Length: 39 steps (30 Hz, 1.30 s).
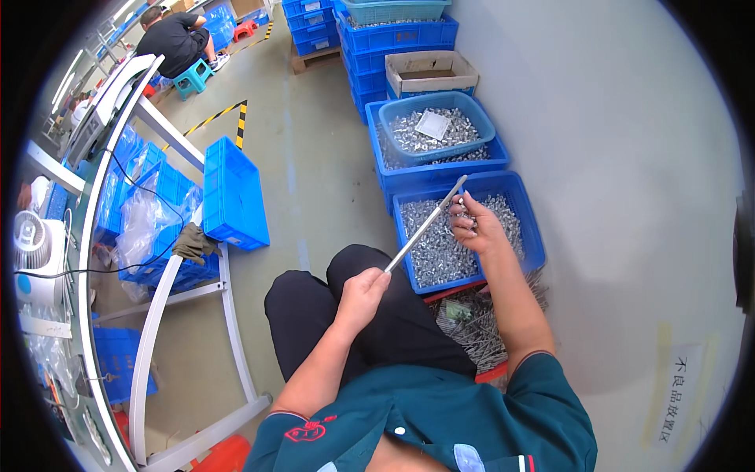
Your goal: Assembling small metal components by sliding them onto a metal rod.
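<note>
Silver-toned metal: one long, slender, straight rod, slanting up and rightward over the person's lap toward the front bin. Left hand: fingers clamped around the rod's lower end. Right hand: fingers curled on small, shiny metal pieces, just beside the rod's upper end; contact with the rod cannot be told. Beneath: blue rectangular plastic bin, filled with similar pieces. Behind it: rounded light-blue plastic tub, likewise filled, white square card on top.
</note>
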Each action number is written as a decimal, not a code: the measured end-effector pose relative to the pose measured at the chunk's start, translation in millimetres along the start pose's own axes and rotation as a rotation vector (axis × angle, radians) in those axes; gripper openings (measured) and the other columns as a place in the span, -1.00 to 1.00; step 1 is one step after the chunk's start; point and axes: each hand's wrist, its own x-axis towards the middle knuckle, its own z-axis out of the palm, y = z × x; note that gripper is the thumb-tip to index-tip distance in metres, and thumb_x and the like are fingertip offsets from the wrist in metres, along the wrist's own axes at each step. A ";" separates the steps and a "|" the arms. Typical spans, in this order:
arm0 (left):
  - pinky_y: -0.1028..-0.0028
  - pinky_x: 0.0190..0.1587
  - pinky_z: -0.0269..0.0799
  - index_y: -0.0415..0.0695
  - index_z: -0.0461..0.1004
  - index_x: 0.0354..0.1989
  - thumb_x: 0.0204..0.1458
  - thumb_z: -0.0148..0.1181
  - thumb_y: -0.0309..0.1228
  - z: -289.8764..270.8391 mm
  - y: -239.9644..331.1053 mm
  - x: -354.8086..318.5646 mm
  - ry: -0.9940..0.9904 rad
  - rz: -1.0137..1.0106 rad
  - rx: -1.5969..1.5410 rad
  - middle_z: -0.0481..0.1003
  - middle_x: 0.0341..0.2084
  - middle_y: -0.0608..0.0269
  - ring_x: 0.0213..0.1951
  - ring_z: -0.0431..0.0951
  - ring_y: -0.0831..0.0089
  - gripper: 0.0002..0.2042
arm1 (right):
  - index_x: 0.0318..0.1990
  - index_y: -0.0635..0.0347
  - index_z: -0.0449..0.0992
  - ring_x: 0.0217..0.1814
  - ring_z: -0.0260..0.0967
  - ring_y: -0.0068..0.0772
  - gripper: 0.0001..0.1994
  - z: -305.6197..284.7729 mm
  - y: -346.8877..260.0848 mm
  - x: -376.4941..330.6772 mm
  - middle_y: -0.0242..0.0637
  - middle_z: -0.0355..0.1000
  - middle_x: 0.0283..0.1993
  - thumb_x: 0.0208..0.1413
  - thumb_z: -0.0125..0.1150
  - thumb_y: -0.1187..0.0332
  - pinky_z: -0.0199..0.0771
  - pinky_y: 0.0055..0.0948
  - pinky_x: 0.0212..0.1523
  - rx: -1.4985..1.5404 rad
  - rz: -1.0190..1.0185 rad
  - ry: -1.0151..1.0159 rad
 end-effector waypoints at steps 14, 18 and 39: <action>0.41 -0.45 0.29 -0.30 0.40 -0.49 0.06 0.04 -0.34 0.0 -1.8 -2.1 0.001 0.055 0.043 0.37 -0.67 0.08 -0.59 0.37 0.36 -0.76 | -0.35 0.23 0.45 -0.71 0.03 -0.70 -0.76 48.4 -29.0 -2.7 -0.45 0.20 -0.60 0.14 0.03 0.23 -0.10 -0.73 -0.82 -0.029 -0.018 -0.010; 0.41 -0.45 0.29 -0.30 0.39 -0.49 0.05 0.04 -0.34 -0.2 0.8 -3.3 0.005 0.060 0.065 0.37 -0.66 0.06 -0.59 0.37 0.34 -0.76 | -0.38 0.26 0.44 -0.71 0.03 -0.70 -0.79 48.7 -32.5 -3.6 -0.47 0.17 -0.62 0.12 0.02 0.29 -0.09 -0.72 -0.82 -0.056 0.027 -0.045; 0.52 -0.48 0.24 -0.28 0.38 -0.53 0.08 0.03 -0.36 -0.3 -3.3 0.3 0.020 -0.002 -0.040 0.32 -0.70 0.25 -0.58 0.29 0.57 -0.76 | -0.17 0.27 0.40 -0.68 0.02 -0.75 -0.75 47.3 21.0 -19.5 -0.46 0.21 -0.56 0.18 -0.01 0.25 -0.10 -0.74 -0.77 -0.634 0.054 0.053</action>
